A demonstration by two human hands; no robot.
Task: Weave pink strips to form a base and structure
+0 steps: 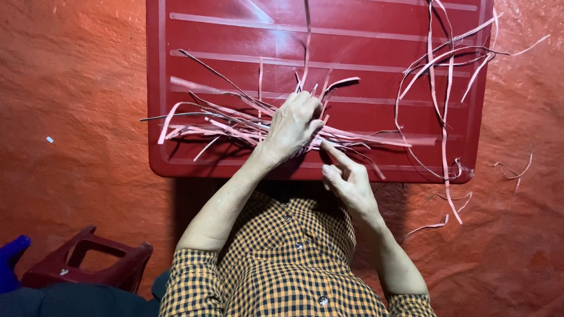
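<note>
The person is sitting over a low red plastic table [194, 23] with raised ribs running across its top, and both bare hands are working at a bundle of thin pale strips [235, 123] lying on the near half of it. The left hand [292, 128] is lying palm down on the middle of the bundle, fingers curled over and closing around a clutch of the strips, so that their ends are fanning out to the left and upward from under the knuckles. The right hand [345, 179] is sitting just beside it at the table's near edge, fingers loosely bent and the forefinger reaching out to touch the strips where they are trailing rightward from the other hand; I cannot tell whether it is pinching any of them.

A second, looser tangle of long strips [442, 88] is curling over the right end of the table, well apart from the hands, with some hanging past the edge onto the orange-red ground sheet [70, 105], where a few stray pieces [512, 170] are lying. The person is wearing a yellow-and-black checked shirt [282, 264]. A dark red stool [88, 264] is standing at the lower left
</note>
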